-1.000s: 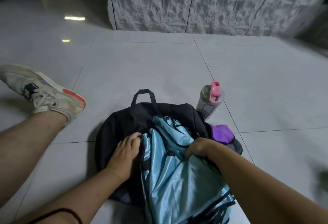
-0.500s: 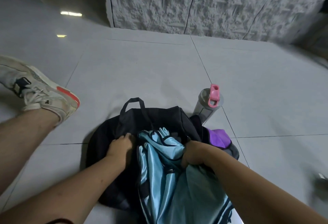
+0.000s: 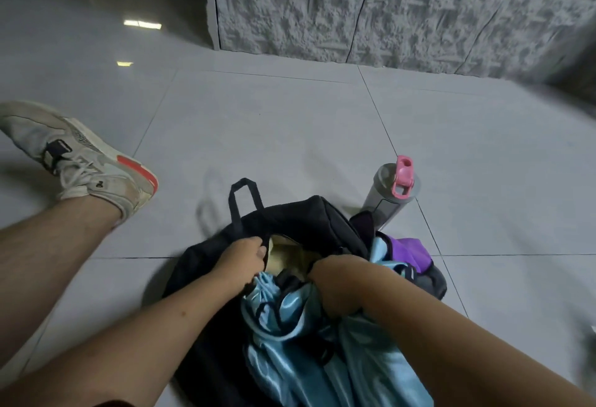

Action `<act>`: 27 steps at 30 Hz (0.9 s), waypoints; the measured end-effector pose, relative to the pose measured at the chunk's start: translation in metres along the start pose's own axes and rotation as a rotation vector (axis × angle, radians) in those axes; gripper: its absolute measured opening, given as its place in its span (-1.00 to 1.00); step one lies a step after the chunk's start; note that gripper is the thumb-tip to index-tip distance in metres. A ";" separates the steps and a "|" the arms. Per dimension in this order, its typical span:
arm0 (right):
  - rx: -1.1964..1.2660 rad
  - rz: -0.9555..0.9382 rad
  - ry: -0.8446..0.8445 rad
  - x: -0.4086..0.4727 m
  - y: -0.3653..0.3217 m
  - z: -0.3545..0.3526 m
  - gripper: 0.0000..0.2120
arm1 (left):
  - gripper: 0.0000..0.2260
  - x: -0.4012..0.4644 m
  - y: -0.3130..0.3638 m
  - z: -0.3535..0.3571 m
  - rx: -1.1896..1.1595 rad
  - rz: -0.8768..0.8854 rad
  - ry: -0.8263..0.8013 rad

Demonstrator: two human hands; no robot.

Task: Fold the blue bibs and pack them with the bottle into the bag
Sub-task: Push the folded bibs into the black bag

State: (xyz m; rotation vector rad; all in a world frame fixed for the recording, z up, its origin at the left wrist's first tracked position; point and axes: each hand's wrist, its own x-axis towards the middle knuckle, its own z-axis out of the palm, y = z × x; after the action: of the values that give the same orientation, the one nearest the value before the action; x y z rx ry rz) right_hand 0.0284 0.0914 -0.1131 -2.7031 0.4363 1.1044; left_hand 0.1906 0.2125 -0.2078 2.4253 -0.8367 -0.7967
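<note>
At the bag's [image 3: 309,219] mouth my left hand [image 3: 240,263] gripped the near-left edge of the opening, fingers curled over the black rim and pulling it open. My right hand [image 3: 322,269] was pushed down inside the bag just right of that, hidden past the wrist, so I could not tell what its fingers were doing. The bibs [image 3: 290,326] bunched around that wrist, their upper end tucked into the opening and the rest trailing out of the bag toward me, shiny blue with dark trim. Something pale showed inside the bag, just beyond my left hand. The bag lay on the floor [image 3: 290,123] with its handle [image 3: 243,200] standing up on the far side. The bottle [image 3: 392,195], grey with a pink cap, stood leaning just beyond the bag's far-right corner, not packed. A purple cloth [image 3: 408,250] lay against the bag's right side, below the bottle. Well left of the bag rested my leg [image 3: 45,255] and worn pale shoe [image 3: 77,158]. A rough wall [image 3: 387,7] stood far beyond the bag.
</note>
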 end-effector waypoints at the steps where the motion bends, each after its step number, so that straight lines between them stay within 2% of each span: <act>1: -0.047 -0.029 0.007 0.000 -0.009 -0.004 -0.62 | -0.63 0.001 -0.001 0.002 -0.083 -0.004 -0.011; 4: -0.088 -0.089 0.032 0.005 -0.027 -0.013 -0.62 | -0.60 -0.005 0.000 0.002 -0.293 -0.051 -0.029; 7: 0.074 -0.064 -0.011 0.017 -0.022 -0.015 -0.59 | -0.53 -0.015 0.003 -0.002 -0.328 -0.069 -0.034; 9: 0.230 0.027 0.013 0.032 -0.002 -0.011 -0.70 | -0.50 -0.015 -0.002 -0.004 -0.296 -0.068 -0.066; 11: 0.361 0.164 0.068 0.048 0.019 -0.003 -0.76 | -0.58 -0.012 -0.008 -0.004 -0.257 -0.054 -0.120; 15: 0.489 0.321 0.078 0.066 0.030 0.008 -0.64 | -0.70 -0.011 -0.007 -0.007 -0.242 -0.029 -0.157; 17: 0.527 0.345 0.028 0.071 0.034 0.010 -0.61 | -0.67 -0.013 0.000 -0.015 -0.272 0.012 -0.163; 20: 0.579 0.309 -0.039 0.070 0.026 0.010 -0.58 | -0.59 -0.016 0.007 -0.021 -0.311 0.056 -0.185; 23: 0.458 0.128 -0.133 0.075 0.003 0.017 -0.59 | -0.73 -0.026 0.009 -0.009 -0.395 0.121 -0.197; 25: 0.423 0.087 -0.121 0.086 -0.007 0.025 -0.56 | -0.82 -0.031 0.008 0.001 -0.444 0.131 -0.173; 27: 0.428 0.100 -0.094 0.090 -0.006 0.025 -0.53 | -0.83 -0.032 0.007 0.002 -0.473 0.125 -0.150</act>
State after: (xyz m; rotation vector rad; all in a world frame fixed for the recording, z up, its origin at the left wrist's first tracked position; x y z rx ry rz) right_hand 0.0753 0.0862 -0.1936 -2.2693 0.7080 1.0188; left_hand 0.1660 0.2284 -0.1934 1.9007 -0.7447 -1.0069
